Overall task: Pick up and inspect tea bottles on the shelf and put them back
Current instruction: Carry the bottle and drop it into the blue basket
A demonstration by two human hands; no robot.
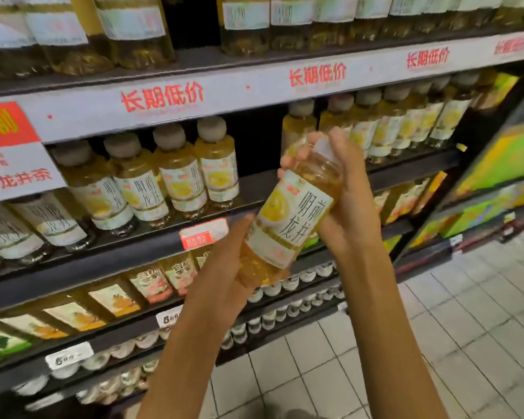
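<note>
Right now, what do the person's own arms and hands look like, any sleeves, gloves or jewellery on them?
Both forearms are bare up to the bottom edge of the picture: no sleeves, no gloves, no watch or wristband in view. The left hand shows no ring that I can make out. On the right hand a small glint sits on one finger near the fingertips, possibly a ring, but it is too blurred to tell.

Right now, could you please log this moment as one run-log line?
step: inspect | tea bottle: tilted, off shelf | left hand: holds base | right hand: holds cap end | gap in row

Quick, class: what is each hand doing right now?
Left hand: grips the base of the tea bottle.
Right hand: grips the same bottle's top end.
</note>
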